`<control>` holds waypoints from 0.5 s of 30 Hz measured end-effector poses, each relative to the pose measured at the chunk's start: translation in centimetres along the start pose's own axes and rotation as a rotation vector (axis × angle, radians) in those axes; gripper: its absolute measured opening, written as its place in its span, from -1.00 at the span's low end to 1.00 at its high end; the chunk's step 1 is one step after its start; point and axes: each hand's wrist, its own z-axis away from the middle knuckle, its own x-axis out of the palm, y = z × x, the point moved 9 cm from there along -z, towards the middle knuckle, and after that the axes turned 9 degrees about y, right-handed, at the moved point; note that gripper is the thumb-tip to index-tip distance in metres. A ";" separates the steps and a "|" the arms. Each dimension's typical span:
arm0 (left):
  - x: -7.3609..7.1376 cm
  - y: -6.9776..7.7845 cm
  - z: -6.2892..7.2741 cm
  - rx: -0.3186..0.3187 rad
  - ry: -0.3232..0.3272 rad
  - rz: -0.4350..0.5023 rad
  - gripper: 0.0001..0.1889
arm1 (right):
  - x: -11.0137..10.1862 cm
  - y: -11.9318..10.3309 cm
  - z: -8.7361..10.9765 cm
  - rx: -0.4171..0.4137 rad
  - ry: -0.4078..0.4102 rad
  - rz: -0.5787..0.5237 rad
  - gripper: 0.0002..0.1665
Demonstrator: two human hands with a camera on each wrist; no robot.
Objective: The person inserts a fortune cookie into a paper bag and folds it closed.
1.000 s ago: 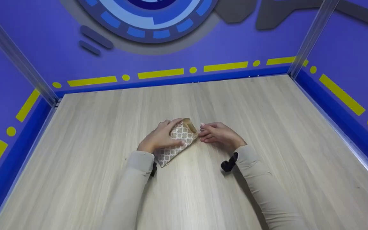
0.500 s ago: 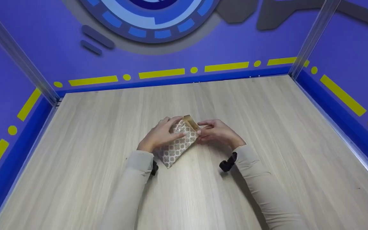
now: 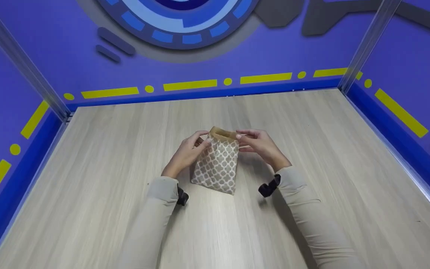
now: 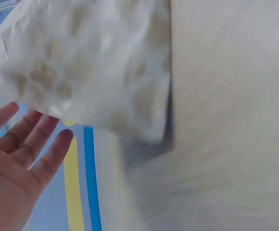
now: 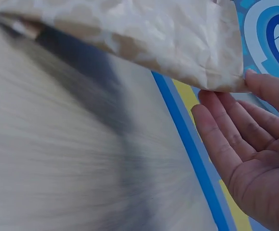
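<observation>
A brown paper bag with a white lattice print stands nearly upright between the hands, its brown mouth gaping at the top. My left hand holds the bag's upper left edge, thumb on the printed front. At the upper right corner, my right hand pinches the rim between thumb and fingers. The left wrist view has the printed paper bag above the spread fingers of the left hand. In the right wrist view, the thumb and fingertips of the right hand meet the bag's corner. The bag's inside is mostly hidden.
A light wood-grain table lies under the hands. Blue panels with yellow dashes wall it in at the back and sides. A small black camera sits on the right wrist, another black camera on the left.
The bag has turned from a slanted pose to nearly upright, its mouth now facing away at the top. The left hand shifted from across its front to its edge; the right hand moved up with the corner.
</observation>
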 end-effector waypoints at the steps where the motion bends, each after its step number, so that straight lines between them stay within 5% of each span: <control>1: 0.0 0.0 0.0 -0.006 0.011 0.019 -0.50 | -0.1 -0.2 0.0 -0.009 0.008 -0.002 -0.41; 9: -0.4 0.8 0.1 -0.070 0.083 0.259 -0.66 | -0.4 -1.5 0.1 -0.087 0.067 -0.027 -0.48; 15: 0.0 0.6 0.1 -0.133 0.150 0.410 -0.74 | -0.4 -1.1 0.3 -0.073 0.070 -0.068 -0.46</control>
